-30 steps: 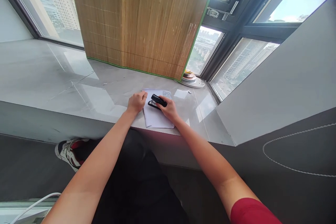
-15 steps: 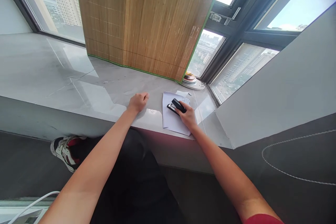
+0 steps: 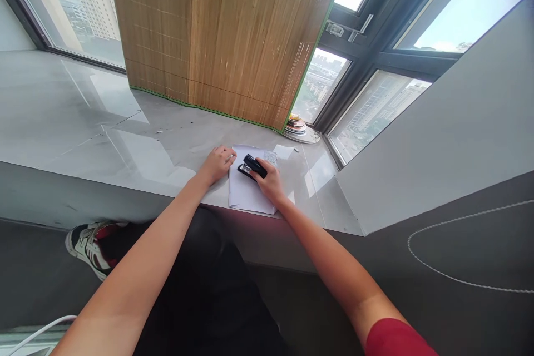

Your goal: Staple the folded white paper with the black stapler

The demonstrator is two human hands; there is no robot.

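Bright daylight pours through the windows [image 3: 375, 105], glaring off the glossy desk [image 3: 83, 117]. Sky blows out white. Wide-angle bending curves the edges; the centre stays sharp, shadows soft.

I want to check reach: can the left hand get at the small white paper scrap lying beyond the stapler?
Probably yes, though awkwardly. The left hand rests at the paper sheets' left edge; the right hand and black stapler lie between it and the scrap.

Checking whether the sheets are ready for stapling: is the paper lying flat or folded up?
Flat. The white paper lies spread on the sill, the left hand at its edge and the right hand holding the stapler on it.
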